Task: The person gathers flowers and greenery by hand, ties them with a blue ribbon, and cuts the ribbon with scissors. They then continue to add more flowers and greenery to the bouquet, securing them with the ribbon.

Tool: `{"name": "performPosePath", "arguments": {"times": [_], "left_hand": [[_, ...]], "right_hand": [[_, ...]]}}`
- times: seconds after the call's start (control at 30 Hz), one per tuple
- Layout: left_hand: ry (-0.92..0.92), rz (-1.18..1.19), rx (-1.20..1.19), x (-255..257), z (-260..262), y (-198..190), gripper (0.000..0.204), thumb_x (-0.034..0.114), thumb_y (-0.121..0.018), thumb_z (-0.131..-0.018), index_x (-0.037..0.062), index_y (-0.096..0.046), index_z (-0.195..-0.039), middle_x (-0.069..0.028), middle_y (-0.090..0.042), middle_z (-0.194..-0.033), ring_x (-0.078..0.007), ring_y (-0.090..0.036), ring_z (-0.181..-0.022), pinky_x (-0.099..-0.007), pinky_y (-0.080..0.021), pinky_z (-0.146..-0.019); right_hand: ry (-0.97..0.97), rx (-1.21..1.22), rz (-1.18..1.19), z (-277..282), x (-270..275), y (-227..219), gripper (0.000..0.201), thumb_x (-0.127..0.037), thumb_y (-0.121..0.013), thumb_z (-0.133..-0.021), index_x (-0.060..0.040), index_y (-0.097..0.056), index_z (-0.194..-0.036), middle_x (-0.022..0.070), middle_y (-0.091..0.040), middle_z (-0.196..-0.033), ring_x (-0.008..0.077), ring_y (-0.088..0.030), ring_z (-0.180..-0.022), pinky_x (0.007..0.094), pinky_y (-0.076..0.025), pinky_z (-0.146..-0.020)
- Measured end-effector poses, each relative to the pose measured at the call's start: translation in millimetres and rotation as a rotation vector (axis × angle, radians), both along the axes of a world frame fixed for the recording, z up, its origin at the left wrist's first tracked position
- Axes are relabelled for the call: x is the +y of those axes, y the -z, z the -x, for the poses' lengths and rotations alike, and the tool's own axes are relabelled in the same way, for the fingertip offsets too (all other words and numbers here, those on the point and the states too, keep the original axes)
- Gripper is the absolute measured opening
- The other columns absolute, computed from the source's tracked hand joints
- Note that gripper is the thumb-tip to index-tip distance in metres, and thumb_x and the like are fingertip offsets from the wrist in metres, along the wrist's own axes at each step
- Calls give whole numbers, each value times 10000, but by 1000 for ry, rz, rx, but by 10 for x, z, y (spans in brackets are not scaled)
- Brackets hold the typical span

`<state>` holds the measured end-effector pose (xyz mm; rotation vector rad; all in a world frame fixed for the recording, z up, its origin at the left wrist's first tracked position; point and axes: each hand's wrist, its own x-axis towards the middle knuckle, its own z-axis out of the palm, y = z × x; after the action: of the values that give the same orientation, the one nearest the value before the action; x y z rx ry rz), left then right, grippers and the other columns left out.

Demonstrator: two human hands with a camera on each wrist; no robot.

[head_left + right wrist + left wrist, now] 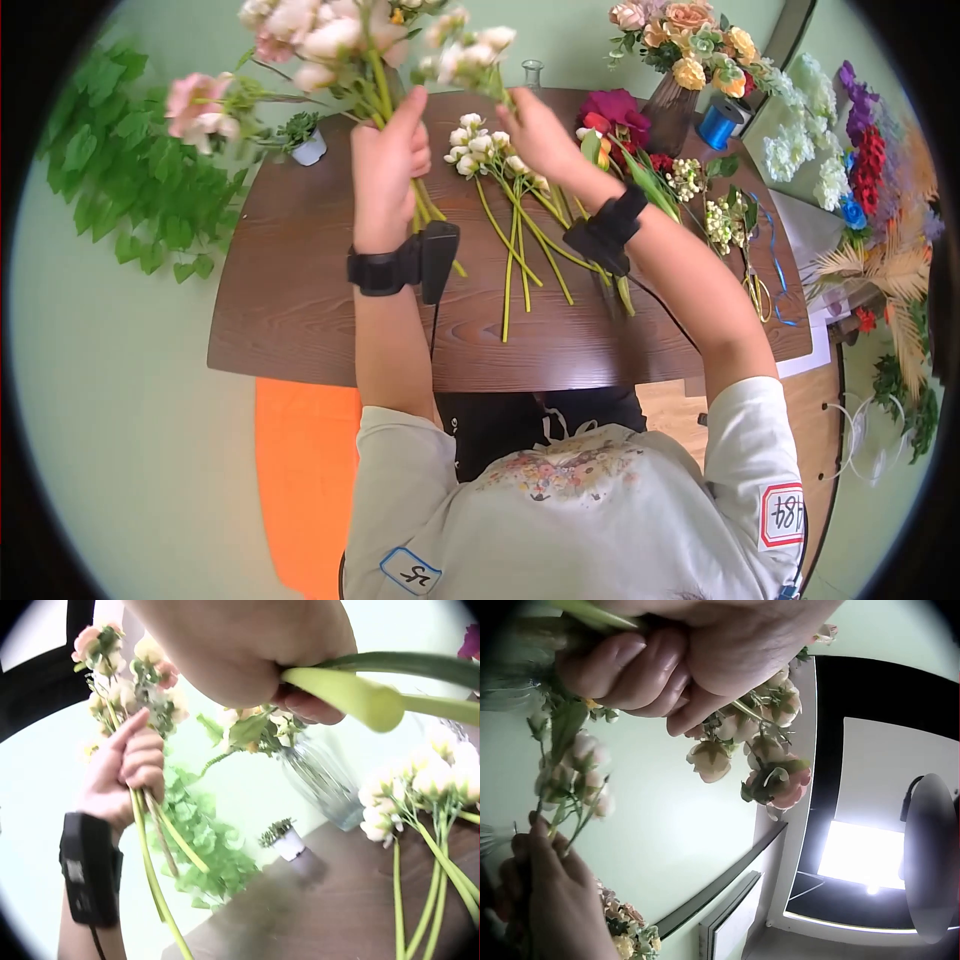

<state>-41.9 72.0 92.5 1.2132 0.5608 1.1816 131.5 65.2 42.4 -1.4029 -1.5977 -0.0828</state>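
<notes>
My left hand (388,170) grips the green stems of a bunch of pink and white flowers (330,40), raised above the table's far left side. Its fingers wrap the stems, whose lower ends stick out below the fist (124,772). Held up beside it, a sprig of white flowers (465,58) has its stem in my right hand (540,140). The left wrist view shows that sprig (577,772) upright in the right fingers, apart from the bunch. Thick cut stem ends (375,705) jut from the right hand. More white-flowered stems (510,200) lie on the table below the hands.
A glass vase (319,780) and a small potted plant (308,140) stand at the back of the dark wooden table (300,300). Farther right are a vase of roses (672,110), blue ribbon spool (720,122), magenta flowers (615,115) and scissors (758,298). Green leaves hang at left.
</notes>
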Motion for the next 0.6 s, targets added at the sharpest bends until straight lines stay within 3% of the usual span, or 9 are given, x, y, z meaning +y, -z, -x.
{"name": "performPosePath", "arguments": {"times": [0.03, 0.1, 0.2, 0.33, 0.4, 0.5, 0.53, 0.57, 0.6], "left_hand": [[-2, 4, -29, -5, -59, 57, 330, 216, -534, -820, 93, -392, -548, 45, -332, -451, -32, -262, -350, -186, -186, -338], [-29, -48, -21, -5, -179, 153, 300, 242, -523, -827, 37, -498, -609, 4, -444, -486, -58, -377, -365, -178, -285, -339], [9, -24, 67, -73, -282, 130, 321, 277, -441, -867, -27, -545, -882, -66, -567, -703, -109, -532, -530, -200, -382, -425], [-7, -61, 58, -107, -338, 128, 357, 291, -421, -874, -34, -530, -972, -87, -592, -804, -114, -573, -636, -192, -397, -471], [-75, -50, 18, -133, -332, 112, 330, 283, -435, -870, -28, -537, -912, -32, -547, -663, -80, -507, -513, -183, -340, -413], [-100, 21, -116, -55, -283, 143, 275, 266, -490, -845, 33, -482, -700, 70, -263, -449, -25, -232, -346, -194, -163, -327], [-112, 14, -126, -41, -270, 134, 275, 266, -490, -845, 33, -482, -700, 70, -263, -449, -25, -232, -346, -194, -163, -327], [-94, 64, -132, -15, -258, 142, 271, 266, -508, -832, 51, -462, -674, 74, -270, -446, -22, -236, -343, -190, -162, -325], [-74, 113, -138, 12, -250, 146, 273, 265, -526, -819, 69, -443, -649, 78, -277, -442, -18, -241, -341, -186, -160, -322]], "right_hand": [[-10, 0, -9, -6, -28, -96, 199, -189, -427, -855, 7, -431, -893, 190, -545, -772, 310, -547, -668, 366, -429, -582], [-239, 400, 242, 42, -159, -356, 228, -203, -422, -863, 21, -402, -897, 114, -514, -656, 190, -507, -547, 317, -417, -506], [-481, 657, 155, 148, -228, -319, 219, -226, -405, -880, -7, -399, -883, 25, -456, -634, 77, -433, -526, 229, -384, -465], [-538, 834, 1, 182, -285, -240, 179, -221, -381, -891, -44, -364, -912, 0, -418, -647, 73, -401, -487, 218, -356, -416], [-509, 948, -25, 182, -416, -295, 183, -230, -384, -891, -59, -341, -943, -8, -386, -636, 60, -370, -470, 203, -323, -389], [-461, 1032, -200, 77, -524, -316, 166, -187, -433, -873, -73, -341, -950, -27, -366, -604, 47, -351, -451, 182, -289, -383], [-515, 1054, -245, 64, -568, -310, 165, -166, -458, -862, -70, -348, -937, -31, -370, -598, 42, -348, -446, 175, -281, -383], [-344, 991, -284, 94, -610, -336, 156, -126, -496, -839, -59, -372, -905, -39, -383, -598, 31, -347, -446, 170, -272, -388], [-360, 982, -283, 118, -639, -342, 156, -126, -496, -839, -59, -372, -905, -39, -383, -598, 31, -347, -446, 170, -272, -388]]}}
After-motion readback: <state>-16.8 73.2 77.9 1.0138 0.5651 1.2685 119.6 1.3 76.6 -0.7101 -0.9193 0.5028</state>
